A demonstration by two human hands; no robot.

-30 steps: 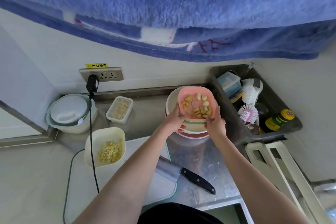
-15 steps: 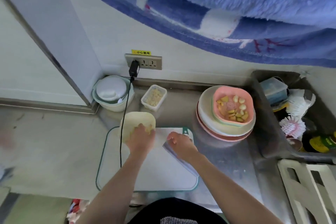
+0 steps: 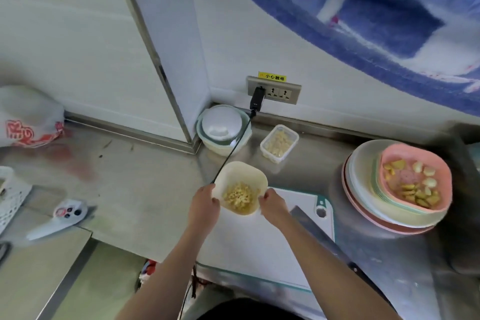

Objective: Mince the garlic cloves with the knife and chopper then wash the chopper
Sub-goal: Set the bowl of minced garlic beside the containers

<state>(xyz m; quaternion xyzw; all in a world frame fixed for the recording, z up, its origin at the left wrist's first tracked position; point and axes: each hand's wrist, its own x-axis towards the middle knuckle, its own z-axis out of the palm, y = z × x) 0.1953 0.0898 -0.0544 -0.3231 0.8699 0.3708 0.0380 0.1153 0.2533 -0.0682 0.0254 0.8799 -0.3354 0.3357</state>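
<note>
- Cream bowl (image 3: 241, 176): square with rounded corners, at the far left edge of the board, holding chopped garlic (image 3: 237, 196) in pale yellow bits.
- Left hand (image 3: 204, 205): on the bowl's left side, fingers curled round its rim, gripping it.
- Right hand (image 3: 272, 205): on the bowl's right side, thumb on the rim, fingers wrapped round the wall, gripping it.
- Board (image 3: 259, 247): white with a green edge and a hanging hole at its far right corner, lying on the steel worktop (image 3: 389, 254).
- Knife (image 3: 322, 236): cleaver lying flat along the board's right edge, blade partly hidden by the right forearm, dark handle toward the near right.
- Chopper (image 3: 223, 130): round, white lid in a pale green body, in the back corner of the worktop, beyond the bowl.
- Tub (image 3: 279, 143): small clear rectangular one, with pale pieces inside, just right of the chopper.
- Pink bowl (image 3: 415, 179): on top of a stack of plates (image 3: 363, 189) at the right, well apart from the board; holds whole garlic cloves (image 3: 426, 171) and yellowish pieces.
- Socket (image 3: 275, 91): on the back wall, yellow warning label above, black plug (image 3: 257, 100) in its left outlet; black cable (image 3: 231, 153) runs down across the chopper and the bowl's left rim.
- Bag (image 3: 28, 117): white plastic with red print, far left.
- White basket (image 3: 10, 197): at the left edge, only partly in view.
- White tool (image 3: 59, 218): with red and black marks, blurred, on the left surface; kind not clear.
- Blue fabric (image 3: 389, 15): hangs across the top right.
</note>
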